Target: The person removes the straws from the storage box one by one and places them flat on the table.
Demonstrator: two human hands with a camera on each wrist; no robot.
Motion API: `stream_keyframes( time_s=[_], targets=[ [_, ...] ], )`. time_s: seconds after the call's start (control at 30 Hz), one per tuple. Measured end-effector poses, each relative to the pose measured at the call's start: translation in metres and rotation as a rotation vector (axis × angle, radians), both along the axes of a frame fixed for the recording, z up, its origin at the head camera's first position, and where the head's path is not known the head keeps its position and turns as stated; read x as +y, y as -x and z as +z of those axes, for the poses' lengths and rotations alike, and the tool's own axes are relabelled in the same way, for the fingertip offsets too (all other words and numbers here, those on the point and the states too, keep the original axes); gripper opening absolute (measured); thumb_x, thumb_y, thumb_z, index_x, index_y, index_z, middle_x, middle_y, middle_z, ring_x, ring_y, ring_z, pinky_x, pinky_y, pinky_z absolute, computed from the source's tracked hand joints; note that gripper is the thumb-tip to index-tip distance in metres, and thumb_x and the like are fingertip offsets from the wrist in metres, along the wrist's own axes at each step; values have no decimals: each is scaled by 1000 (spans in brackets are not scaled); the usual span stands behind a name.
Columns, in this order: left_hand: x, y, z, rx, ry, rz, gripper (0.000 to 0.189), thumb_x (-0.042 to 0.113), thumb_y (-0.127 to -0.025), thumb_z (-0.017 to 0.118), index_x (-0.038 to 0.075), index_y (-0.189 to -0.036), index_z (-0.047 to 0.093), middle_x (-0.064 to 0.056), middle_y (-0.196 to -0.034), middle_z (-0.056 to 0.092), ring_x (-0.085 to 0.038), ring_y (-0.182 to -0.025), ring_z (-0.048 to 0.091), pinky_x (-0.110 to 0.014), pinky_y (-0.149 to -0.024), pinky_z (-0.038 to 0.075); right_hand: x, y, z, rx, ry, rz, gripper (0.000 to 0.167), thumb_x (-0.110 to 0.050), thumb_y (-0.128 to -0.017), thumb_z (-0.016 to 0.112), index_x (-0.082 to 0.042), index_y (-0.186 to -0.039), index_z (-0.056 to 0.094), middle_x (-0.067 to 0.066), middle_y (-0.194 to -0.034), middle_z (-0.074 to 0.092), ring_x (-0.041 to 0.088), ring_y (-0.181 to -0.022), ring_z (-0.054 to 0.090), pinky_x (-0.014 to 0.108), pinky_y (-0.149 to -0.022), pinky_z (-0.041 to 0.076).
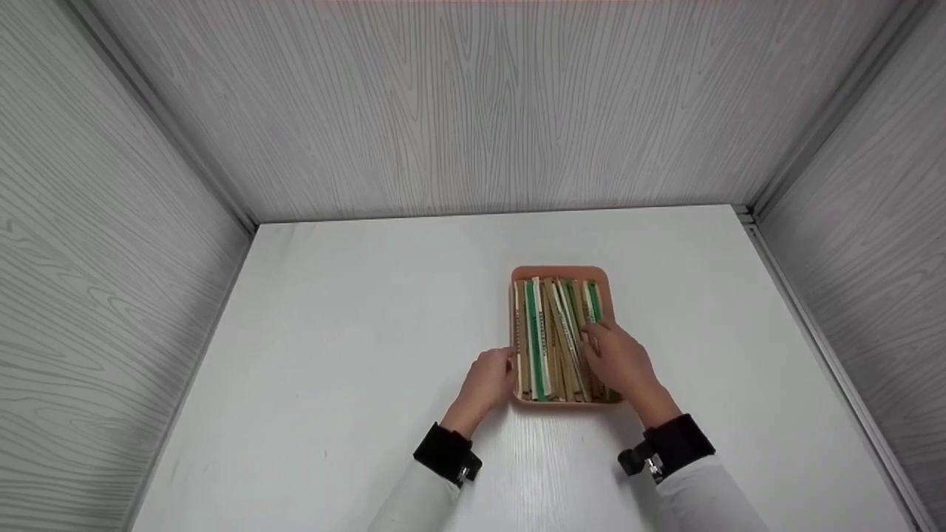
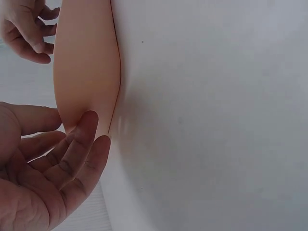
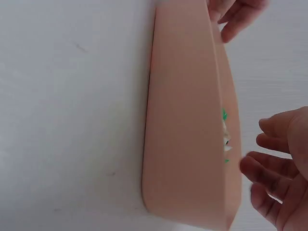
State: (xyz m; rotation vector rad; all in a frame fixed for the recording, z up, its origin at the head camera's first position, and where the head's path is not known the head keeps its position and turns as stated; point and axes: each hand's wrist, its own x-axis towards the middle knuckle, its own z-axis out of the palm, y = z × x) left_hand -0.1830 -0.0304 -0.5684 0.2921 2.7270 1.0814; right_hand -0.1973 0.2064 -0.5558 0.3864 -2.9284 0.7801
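A pinkish-orange rectangular tray (image 1: 559, 271) stands on the white table, its long sides running away from me. Long, thin wrapped sticks (image 1: 543, 336) in white, green and brown fill it, lying side by side; some carry print, too small to read. At the tray's near left side, my left hand (image 1: 488, 380) holds the wall, fingertips against the outside and thumb at the rim. My right hand (image 1: 619, 360) hovers over the right part of the tray, its fingers loosely bent. In the right wrist view, nothing shows between those fingers (image 3: 269, 168). Most sticks are hidden there behind the tray wall.
The white table (image 1: 355, 318) spreads around the tray. Grey wood-grain panels rise at the back (image 1: 473, 111), left (image 1: 96, 258) and right (image 1: 857, 222). Black straps with small cameras sit on the left wrist (image 1: 446, 452) and right wrist (image 1: 676, 443).
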Motion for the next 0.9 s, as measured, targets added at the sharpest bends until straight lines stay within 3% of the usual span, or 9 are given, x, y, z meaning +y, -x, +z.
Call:
stream_keyframes(
  time_s=[0.2,0.5,0.6,0.77,0.9],
  targets=[
    [1,-8,-2,15,1,-2,38,3,-95,57,-1,-133,59,3,-67,55,-9,-55,46,-26,-49,39,14,8,-22,158,29,-125,26,-6,-91,68,3,-116,66,20,-115,56,34,-96,59,45,-71,52],
    [-3,-14,-1,13,7,5,41,6,-93,60,2,-134,59,4,-72,60,-9,-58,52,-27,-49,43,20,5,-31,205,121,-149,29,5,-93,59,9,-121,63,24,-117,56,39,-109,53,49,-85,49],
    [-5,-16,-1,17,0,4,40,8,-93,61,4,-133,61,3,-76,62,-9,-61,54,-27,-51,44,24,2,-31,145,181,-188,33,5,-95,57,9,-128,58,25,-122,55,38,-109,56,48,-86,49],
    [-8,-20,0,33,1,0,39,10,-93,62,4,-131,61,2,-81,65,-9,-65,56,-27,-54,46,32,-3,-34,-53,266,-232,41,-2,-100,51,6,-140,48,25,-125,58,35,-107,60,47,-85,50],
    [-11,-23,0,26,-2,1,38,10,-93,62,3,-130,62,4,-79,63,-9,-65,55,-27,-55,45,35,-5,-36,-127,309,-231,42,-8,-103,47,0,-144,47,25,-125,60,34,-106,61,47,-84,50]
  ],
)
